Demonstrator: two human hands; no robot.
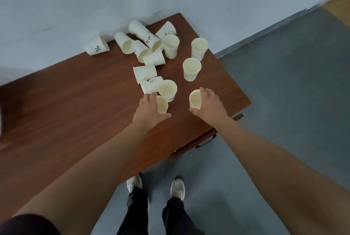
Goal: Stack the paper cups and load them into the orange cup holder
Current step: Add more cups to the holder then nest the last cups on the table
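Several white paper cups lie scattered on a brown wooden table (75,105). My left hand (149,107) grips one upright paper cup (162,104) near the table's front. My right hand (210,104) grips another upright cup (195,99) to the right of it. Just behind my left hand stands an upright cup (167,88) beside a tipped printed one (149,84). Three more cups stand upright toward the right edge, the nearest (191,68). A pile of tipped cups (144,43) lies at the back by the wall. No orange cup holder is in view.
The table's right edge (233,75) drops to a grey floor. A drawer with a black handle (205,141) juts out below the front edge. A lone tipped cup (96,46) lies at the back left against the pale wall. My feet stand below the table front.
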